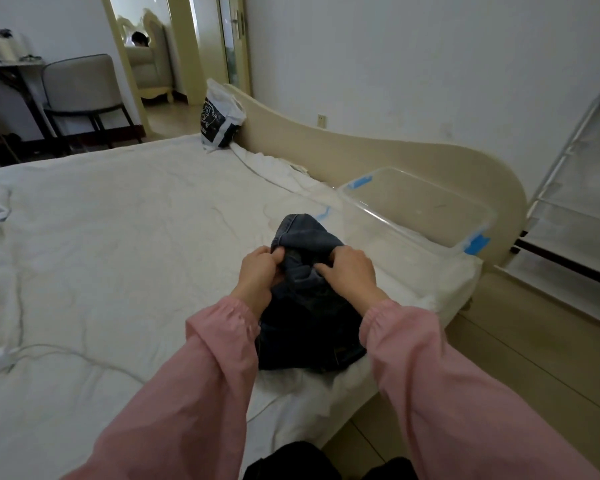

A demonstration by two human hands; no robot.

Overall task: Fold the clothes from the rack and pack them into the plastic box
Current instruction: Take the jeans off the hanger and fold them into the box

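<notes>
A dark blue pair of jeans (309, 317) lies bunched on the white bed (118, 237) near its right edge. My left hand (258, 271) pinches a fold of the denim at its upper left. My right hand (349, 271) grips the same fold from the right, fingers curled into the cloth. Both arms wear pink sleeves. A clear plastic box (416, 209) with blue clips stands on the bed just beyond the jeans, against the footboard, with nothing seen inside it.
A cream curved footboard (395, 157) runs behind the box. A black-and-white plastic bag (220, 119) leans at the bed's far corner. A white rack (575, 202) stands at the right on the wooden floor. A chair (80, 95) and a desk are at the back left.
</notes>
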